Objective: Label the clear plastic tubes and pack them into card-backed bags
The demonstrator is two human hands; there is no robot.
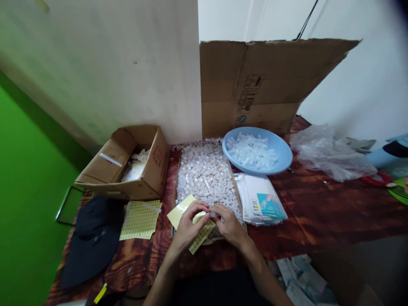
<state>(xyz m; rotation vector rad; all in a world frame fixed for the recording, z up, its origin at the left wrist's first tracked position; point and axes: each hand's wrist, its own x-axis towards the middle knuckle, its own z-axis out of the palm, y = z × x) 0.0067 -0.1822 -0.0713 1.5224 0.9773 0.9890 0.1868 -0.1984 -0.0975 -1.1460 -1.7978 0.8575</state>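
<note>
My left hand (190, 225) and my right hand (230, 224) meet over the near end of a shallow cardboard tray (237, 199). Between their fingertips is a small translucent plastic piece (213, 214), its shape partly covered. The right hand's fingers are closed on it. Thumb and forefinger of the left hand are pinched against its left side; whatever they hold is hidden. Yellow sticker sheet (201, 239) shows under the left palm, with a plain glossy yellow part (181, 211) to its left. Many small clear plastic pieces (204, 165) fill the tray.
A blue basin (282, 146) of translucent plastic strips or tubes stands back right, above a stack of white packets (259, 199). Left are an open cardboard box (156, 170), more yellow sticker sheets (140, 221) and a black cap (92, 242). Plastic bags (328, 153) lie right.
</note>
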